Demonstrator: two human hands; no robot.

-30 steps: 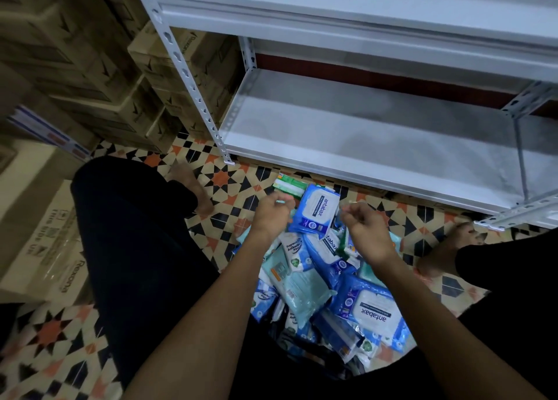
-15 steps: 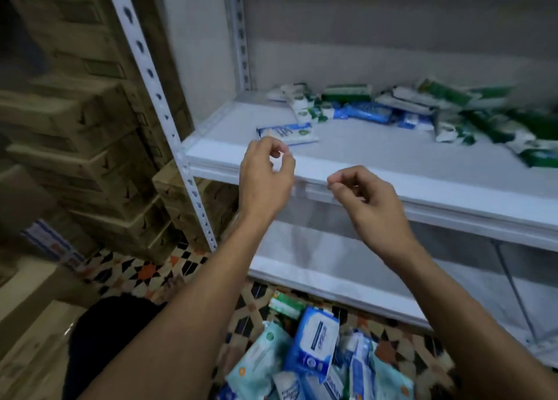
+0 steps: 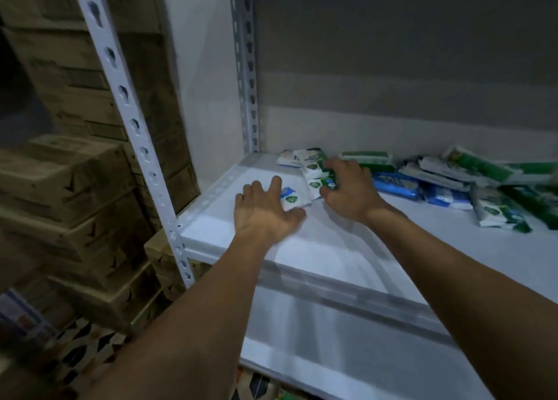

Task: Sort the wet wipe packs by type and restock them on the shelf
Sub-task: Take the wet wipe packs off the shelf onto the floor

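Note:
Both my hands reach onto the white shelf [image 3: 347, 248] near its left back corner. My left hand [image 3: 265, 209] lies flat, fingers spread, over a small white and blue wipe pack [image 3: 291, 198]. My right hand [image 3: 350, 188] grips a small stack of white and green wipe packs [image 3: 317, 173], thumb in front and fingers behind. More green packs [image 3: 367, 158] and blue packs [image 3: 395, 185] lie in a loose row along the back of the shelf to the right.
A perforated white upright [image 3: 133, 127] frames the shelf's left front corner, another upright [image 3: 246, 67] the back corner. Stacked cardboard boxes [image 3: 69, 188] stand left of the rack. A lower shelf [image 3: 347, 354] and patterned floor tiles [image 3: 81, 348] show below.
The view has risen from the pile of packs on the floor to the upper shelf. Both hands, held in front of the shelf edge before, have moved forward onto the packs.

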